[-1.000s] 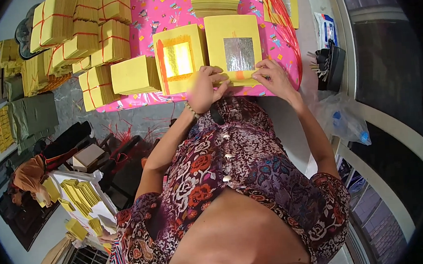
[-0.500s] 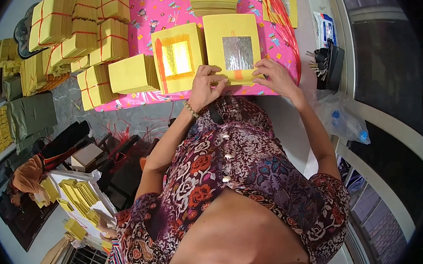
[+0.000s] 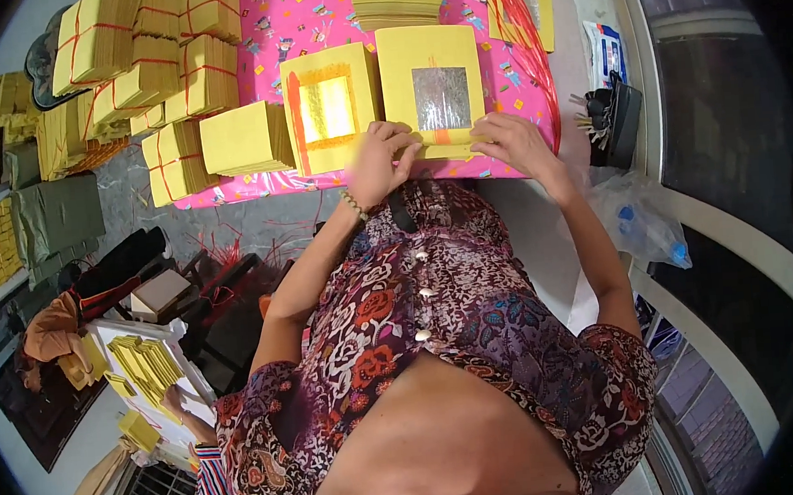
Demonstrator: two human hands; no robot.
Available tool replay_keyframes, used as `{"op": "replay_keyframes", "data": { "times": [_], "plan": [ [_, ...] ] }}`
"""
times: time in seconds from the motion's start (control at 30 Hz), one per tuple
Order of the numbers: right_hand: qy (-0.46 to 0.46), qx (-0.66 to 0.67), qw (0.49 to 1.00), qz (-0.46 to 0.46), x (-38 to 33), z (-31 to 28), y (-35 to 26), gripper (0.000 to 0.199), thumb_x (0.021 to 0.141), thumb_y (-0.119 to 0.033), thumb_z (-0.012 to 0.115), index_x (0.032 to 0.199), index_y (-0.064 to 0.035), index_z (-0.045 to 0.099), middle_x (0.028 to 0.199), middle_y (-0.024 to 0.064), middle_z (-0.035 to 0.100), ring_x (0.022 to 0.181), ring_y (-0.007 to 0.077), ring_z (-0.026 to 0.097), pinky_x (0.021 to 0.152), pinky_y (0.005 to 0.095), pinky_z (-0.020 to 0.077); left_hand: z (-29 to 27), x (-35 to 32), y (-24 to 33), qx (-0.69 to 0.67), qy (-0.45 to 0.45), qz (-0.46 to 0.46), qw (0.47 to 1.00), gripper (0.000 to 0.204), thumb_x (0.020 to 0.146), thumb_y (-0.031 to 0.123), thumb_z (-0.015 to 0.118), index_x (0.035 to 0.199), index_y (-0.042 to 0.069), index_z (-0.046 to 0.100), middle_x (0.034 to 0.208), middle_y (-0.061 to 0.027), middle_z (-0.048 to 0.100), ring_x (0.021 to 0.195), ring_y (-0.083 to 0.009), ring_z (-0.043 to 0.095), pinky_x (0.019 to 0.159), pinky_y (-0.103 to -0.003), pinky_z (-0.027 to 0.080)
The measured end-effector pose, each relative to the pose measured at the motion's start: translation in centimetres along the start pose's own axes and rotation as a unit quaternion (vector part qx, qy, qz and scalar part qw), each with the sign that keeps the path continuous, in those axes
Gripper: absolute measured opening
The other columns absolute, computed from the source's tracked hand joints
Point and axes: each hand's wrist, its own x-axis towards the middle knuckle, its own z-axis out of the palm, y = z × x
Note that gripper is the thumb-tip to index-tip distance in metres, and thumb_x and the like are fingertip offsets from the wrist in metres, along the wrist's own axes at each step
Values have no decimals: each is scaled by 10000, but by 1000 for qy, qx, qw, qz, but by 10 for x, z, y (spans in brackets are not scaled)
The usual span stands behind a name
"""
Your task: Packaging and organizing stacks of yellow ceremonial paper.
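We see a yellow sheet (image 3: 429, 54) between our two grips, the uppermost of a stack, its far part lying flat beyond our fingers. It is matte and pale, with a shiny silver square (image 3: 442, 99) set in its middle, slightly creased and streaked with reflections. Faint orange-red marks show just above and below that square. Along the near edge, right between our grips, the paper curls up into a low roll. Our left grip (image 3: 377, 168) is closed on the left end of this roll, thumb on the near side and fingers on the far side; its back is partly blurred. Our right grip (image 3: 520, 147) pinches the right end in the same manner.

Just beyond and to the left of our left grip, we have a gold-panelled stack (image 3: 327, 110), its shining square framed in orange. Farther left of that grip stand a plain yellow stack (image 3: 244, 139) and a red-banded bundle (image 3: 174, 162). Beyond our right grip, red strands (image 3: 531, 63) trail over the pink patterned surface (image 3: 307, 19).
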Motion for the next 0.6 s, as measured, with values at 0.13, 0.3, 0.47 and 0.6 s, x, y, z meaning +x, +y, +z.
{"op": "replay_keyframes", "data": {
  "times": [0.13,0.3,0.47,0.6],
  "plan": [
    [38,53,995,72,-5,-12,3,348,777,-216,795,1033,-46,632,945,98,640,877,289,642,758,378,514,-4,5,6,64,-31,27,997,157,885,80,623,1028,26,656,936,-128,643,896,-323,569,780,-427,485],
    [-39,40,993,103,-26,-5,29,389,779,-258,793,1056,-44,624,958,107,617,849,285,643,731,375,512,2,3,1,24,-3,23,999,341,904,70,584,1238,31,527,921,-163,627,836,-354,580,744,-446,493],
    [25,63,978,200,-37,23,16,444,842,-234,744,1190,2,599,1092,152,621,947,306,644,805,384,512,-1,6,1,13,2,11,1000,466,910,64,554,1358,44,429,920,-186,622,809,-371,596,716,-446,507],
    [94,180,933,297,-48,56,-4,593,906,-241,669,1371,64,461,1335,256,519,1236,387,526,1029,426,429,-6,10,3,41,-40,41,998,500,889,44,549,1373,50,425,936,-168,633,845,-347,603,735,-442,513]
  ]
}}
